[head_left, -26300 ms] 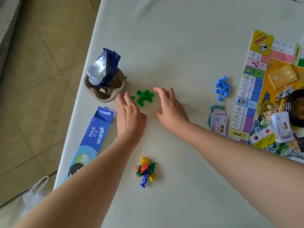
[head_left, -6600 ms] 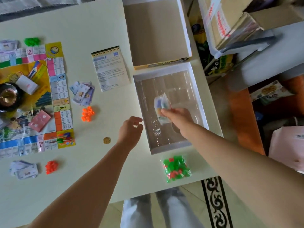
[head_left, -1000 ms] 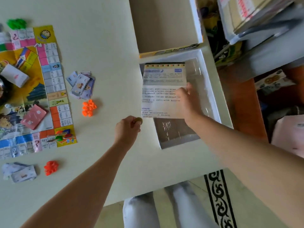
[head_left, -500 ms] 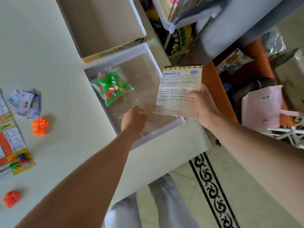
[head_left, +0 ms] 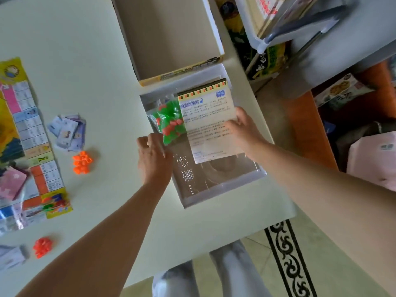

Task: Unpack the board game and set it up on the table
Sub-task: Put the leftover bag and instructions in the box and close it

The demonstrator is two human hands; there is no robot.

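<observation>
Here, right hand point(head_left: 244, 129) holding rules sheet point(head_left: 205, 112) over box tray point(head_left: 214, 189), left hand point(head_left: 153, 157) beside.

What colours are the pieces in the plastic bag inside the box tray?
Green and red, inside the clear bag. The head view, the only one, shows it.

Pale tabletop point(head_left: 90, 39). Game board point(head_left: 32, 133) flat along the left edge. Just beside it: a loose pile of paper money point(head_left: 67, 133), then a cluster of orange pieces point(head_left: 82, 162). Nearer, red pieces point(head_left: 42, 247) beside a second money pile point(head_left: 10, 256). Far side: open cardboard box half point(head_left: 169, 33), touching a white box tray point(head_left: 214, 195) at the right edge.
</observation>
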